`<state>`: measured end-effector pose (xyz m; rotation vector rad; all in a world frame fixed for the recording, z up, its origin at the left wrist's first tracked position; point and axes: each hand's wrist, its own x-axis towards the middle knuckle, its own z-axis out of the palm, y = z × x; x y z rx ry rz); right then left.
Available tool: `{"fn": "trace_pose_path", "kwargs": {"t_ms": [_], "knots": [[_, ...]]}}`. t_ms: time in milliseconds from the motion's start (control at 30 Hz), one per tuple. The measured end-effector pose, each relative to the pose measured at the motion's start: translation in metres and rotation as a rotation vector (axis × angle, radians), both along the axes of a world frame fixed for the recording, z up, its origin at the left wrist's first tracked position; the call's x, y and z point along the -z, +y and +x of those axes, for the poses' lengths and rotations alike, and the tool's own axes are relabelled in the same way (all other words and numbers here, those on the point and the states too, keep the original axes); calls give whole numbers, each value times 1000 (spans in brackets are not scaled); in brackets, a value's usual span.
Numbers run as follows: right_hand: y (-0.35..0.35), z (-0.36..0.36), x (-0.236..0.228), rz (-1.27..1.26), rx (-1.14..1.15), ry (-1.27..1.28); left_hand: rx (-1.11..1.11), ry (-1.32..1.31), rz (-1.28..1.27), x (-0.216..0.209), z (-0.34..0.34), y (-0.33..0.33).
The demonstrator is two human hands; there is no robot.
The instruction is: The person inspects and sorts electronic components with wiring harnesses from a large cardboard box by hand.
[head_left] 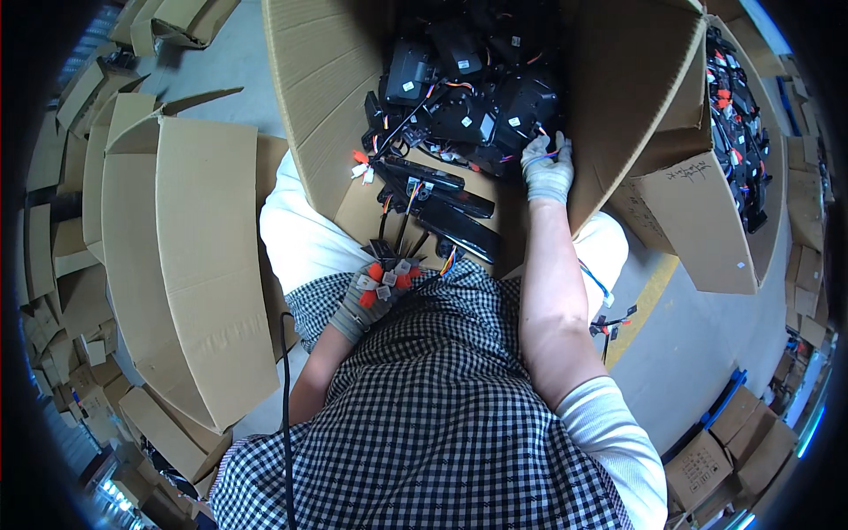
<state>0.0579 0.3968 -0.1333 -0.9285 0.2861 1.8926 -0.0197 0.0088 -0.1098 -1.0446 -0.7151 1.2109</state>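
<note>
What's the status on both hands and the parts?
Left hand closed around red-and-white connectors. Right hand at thin wires, grip unclear. Black parts heaped in cardboard box. Box wall close beside right hand.

Dark handwriting point(693, 171) is marking the cardboard carton point(685, 230) right of the right hand point(548, 170). Tiny, illegible white labels point(408, 87) are dotting black plastic housings point(411, 64) forward-left of that hand.

The gloved left hand point(355, 311) is holding a bunch of red and white connectors point(389, 278), while the gloved right hand point(548, 174) is holding thin coloured wires point(542, 156) beside black plastic units point(464, 124) inside an open cardboard box point(322, 88). Long glossy black pieces point(459, 228) are lying between the hands.
</note>
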Motion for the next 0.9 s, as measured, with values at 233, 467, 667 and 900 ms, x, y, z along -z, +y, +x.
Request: {"fn": "trace_pose_path", "kwargs": {"t_ms": [233, 467, 667, 900], "knots": [[-53, -6, -9, 803, -505, -64, 11, 272, -99, -6, -3, 8], [-159, 12, -102, 2472, -1470, -1293, -294, 2022, -421, 51, -4, 8], [-195, 27, -92, 2357, -1767, -953, 192, 2393, -784, -3, 11, 47], [-202, 46, -96, 2152, -1814, -781, 124, 1215, -406, -18, 9, 43]]}}
